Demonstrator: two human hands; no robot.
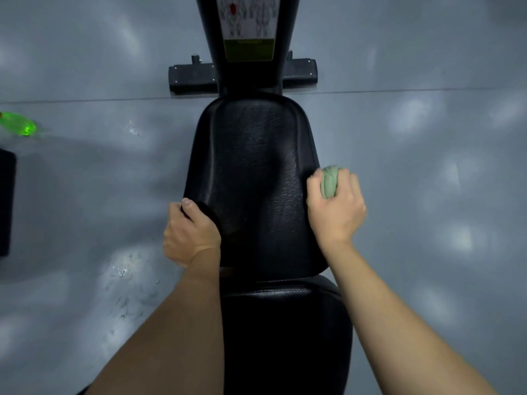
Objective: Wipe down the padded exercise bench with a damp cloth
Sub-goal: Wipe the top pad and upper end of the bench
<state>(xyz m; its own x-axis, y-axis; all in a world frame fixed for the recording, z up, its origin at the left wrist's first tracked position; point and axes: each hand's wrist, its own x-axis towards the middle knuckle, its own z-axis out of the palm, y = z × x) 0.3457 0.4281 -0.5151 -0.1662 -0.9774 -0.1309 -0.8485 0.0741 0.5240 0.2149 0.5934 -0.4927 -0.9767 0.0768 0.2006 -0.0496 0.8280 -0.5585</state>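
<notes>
The right hand (336,206) grips a bunched pale-green cloth (330,181) against the right edge of the grained black vinyl bench pad (253,166), which runs lengthwise away; the left hand (189,232) clasps its left edge.

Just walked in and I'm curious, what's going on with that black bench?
A person is cleaning a black padded bench, seen from their own head camera. Their right hand grips a bunched pale green cloth at the pad's right edge. Their left hand holds the left edge, thumb on top, apparently steadying it. What looks like a green bottle sits on the grey floor to the left.
</notes>
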